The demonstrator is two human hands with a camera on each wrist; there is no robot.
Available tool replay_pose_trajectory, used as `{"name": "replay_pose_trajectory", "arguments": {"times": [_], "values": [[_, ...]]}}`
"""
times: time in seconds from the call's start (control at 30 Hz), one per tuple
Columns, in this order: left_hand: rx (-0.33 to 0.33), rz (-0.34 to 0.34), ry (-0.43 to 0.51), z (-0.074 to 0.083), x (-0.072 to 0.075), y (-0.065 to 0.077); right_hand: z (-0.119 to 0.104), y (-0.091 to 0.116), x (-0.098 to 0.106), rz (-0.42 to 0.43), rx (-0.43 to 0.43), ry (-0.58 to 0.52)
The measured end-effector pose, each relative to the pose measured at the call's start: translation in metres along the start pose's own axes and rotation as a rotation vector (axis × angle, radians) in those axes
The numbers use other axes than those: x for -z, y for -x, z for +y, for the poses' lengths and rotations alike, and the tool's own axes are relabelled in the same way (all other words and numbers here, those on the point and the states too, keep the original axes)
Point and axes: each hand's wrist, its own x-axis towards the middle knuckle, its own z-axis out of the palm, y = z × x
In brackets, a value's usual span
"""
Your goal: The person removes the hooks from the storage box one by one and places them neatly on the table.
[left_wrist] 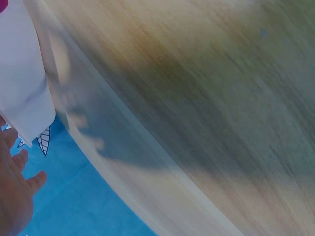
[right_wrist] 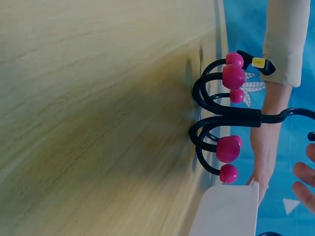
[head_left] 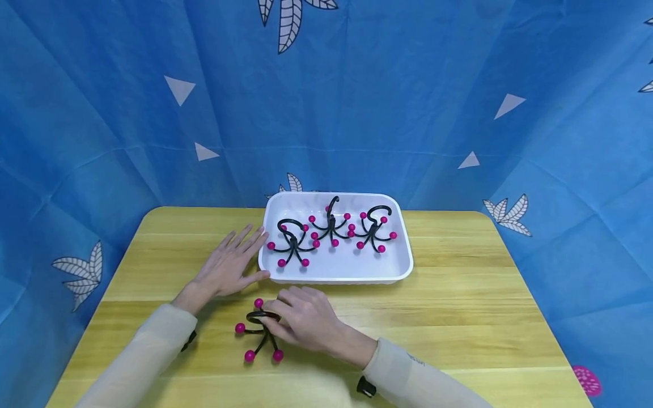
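My right hand (head_left: pixel 306 317) pinches the curved top of a black multi-arm hook hanger (head_left: pixel 264 334) between thumb and index finger. This hanger stands upright on the table in front of the tray, its several bent arms tipped with pink balls (right_wrist: pixel 233 76). In the right wrist view, its shaft (right_wrist: pixel 236 118) and part of its top curve show, while the pinching fingertips are out of frame. With fingers spread and straight, my left hand (head_left: pixel 229 266) touches the left rim of a white tray (head_left: pixel 336 272). Inside the tray stand three similar hangers (head_left: pixel 293 241).
The wooden table (head_left: pixel 484 317) extends to both sides of the tray and in front of it. Behind it hangs a blue cloth (head_left: pixel 336 113) with leaf and triangle prints. A small dark device (head_left: pixel 366 387) is strapped at the right wrist.
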Motion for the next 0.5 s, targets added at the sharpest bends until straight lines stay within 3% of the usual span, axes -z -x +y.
{"name": "replay_pose_trajectory", "arguments": {"times": [0.5], "values": [[0.007,0.009,-0.009,0.001,0.001,0.0,0.014,-0.006,0.015,0.033,-0.06,-0.049]]}}
